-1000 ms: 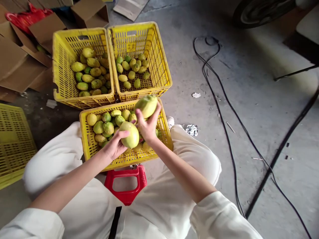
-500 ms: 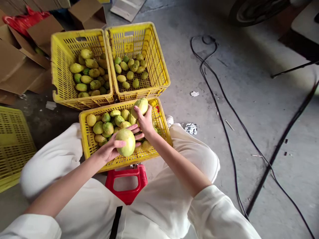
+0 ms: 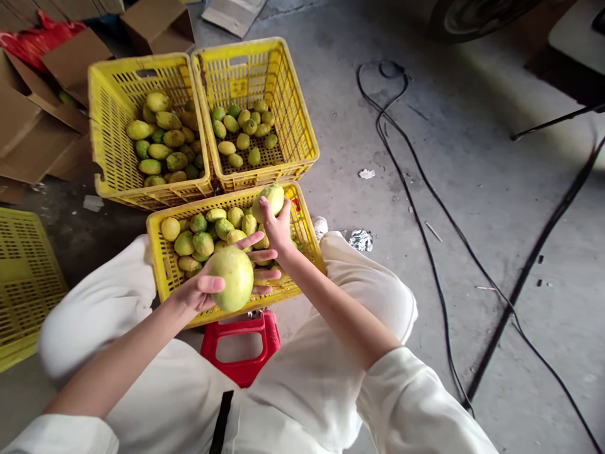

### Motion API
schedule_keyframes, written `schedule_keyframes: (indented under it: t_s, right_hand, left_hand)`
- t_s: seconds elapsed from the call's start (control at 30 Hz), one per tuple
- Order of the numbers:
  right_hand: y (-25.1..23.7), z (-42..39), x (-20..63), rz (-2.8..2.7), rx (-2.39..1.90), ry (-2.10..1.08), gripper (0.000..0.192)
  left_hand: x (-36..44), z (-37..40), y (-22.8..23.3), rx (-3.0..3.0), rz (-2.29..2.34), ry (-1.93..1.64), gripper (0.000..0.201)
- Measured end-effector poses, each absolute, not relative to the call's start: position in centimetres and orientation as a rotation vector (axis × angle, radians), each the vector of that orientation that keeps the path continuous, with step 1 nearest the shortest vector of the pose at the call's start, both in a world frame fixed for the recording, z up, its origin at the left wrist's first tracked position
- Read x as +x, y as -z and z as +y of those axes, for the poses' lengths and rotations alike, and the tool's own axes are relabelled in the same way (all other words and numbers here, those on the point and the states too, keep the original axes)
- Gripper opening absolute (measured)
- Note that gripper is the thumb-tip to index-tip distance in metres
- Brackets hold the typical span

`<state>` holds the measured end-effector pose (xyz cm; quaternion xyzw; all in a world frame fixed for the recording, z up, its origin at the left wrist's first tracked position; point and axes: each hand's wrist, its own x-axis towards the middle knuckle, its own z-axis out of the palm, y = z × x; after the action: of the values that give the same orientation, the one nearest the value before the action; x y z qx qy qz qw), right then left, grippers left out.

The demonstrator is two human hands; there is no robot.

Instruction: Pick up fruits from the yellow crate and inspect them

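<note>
Grey floor (image 3: 340, 126) bears 2 far yellow crates (image 3: 297, 120) and 1 near crate (image 3: 165, 268), spread-fingered left hand (image 3: 199, 290) holding 1 round fruit (image 3: 231, 280), right hand (image 3: 278, 230) gripping 1 oval fruit (image 3: 273, 198).

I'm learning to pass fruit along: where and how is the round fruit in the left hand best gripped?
Probably from above, spanning the round fruit across its bare far and near edges: the left hand has its thumb on one side and fingers spread behind, leaving the rounded upper face uncovered.

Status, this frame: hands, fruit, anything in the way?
Left hand holds one yellow-green fruit, fingers spread. Right hand grips second fruit over near crate. Both hands partly hide fruit below.
</note>
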<state>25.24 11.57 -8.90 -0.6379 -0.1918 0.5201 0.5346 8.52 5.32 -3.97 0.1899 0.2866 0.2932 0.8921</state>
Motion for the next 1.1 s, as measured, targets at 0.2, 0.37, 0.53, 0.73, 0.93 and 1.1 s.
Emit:
schedule_keyframes:
  t_s: [0.2,0.37,0.53,0.73,0.93,1.1]
  right_hand:
    - [6.5,12.1,27.0,-0.14,-1.113,-1.777,0.041]
    - [5.0,12.0,28.5,-0.203,-0.888,-1.968,0.04]
    - [5.4,11.4,29.4,-0.246,-0.84,-1.904,0.04]
    - [5.3,10.9,30.1,-0.18,-0.849,-1.921,0.044]
    - [4.2,10.6,30.1,-0.207,-0.746,-1.901,0.046]
    - [3.3,9.8,30.3,-0.161,-0.781,-1.845,0.041]
  left_hand:
    - [8.7,6.8,2.7,0.279,0.67,-0.761,0.058]
    - [8.4,8.4,1.3,0.163,0.733,-0.887,0.052]
    - [7.9,9.6,0.9,0.214,0.755,-1.036,0.055]
    - [8.1,9.9,1.9,0.258,0.846,-1.017,0.039]
    - [8.3,10.1,1.6,0.201,0.919,-0.882,0.045]
    - [8.0,10.1,0.2,0.122,0.858,-0.912,0.046]
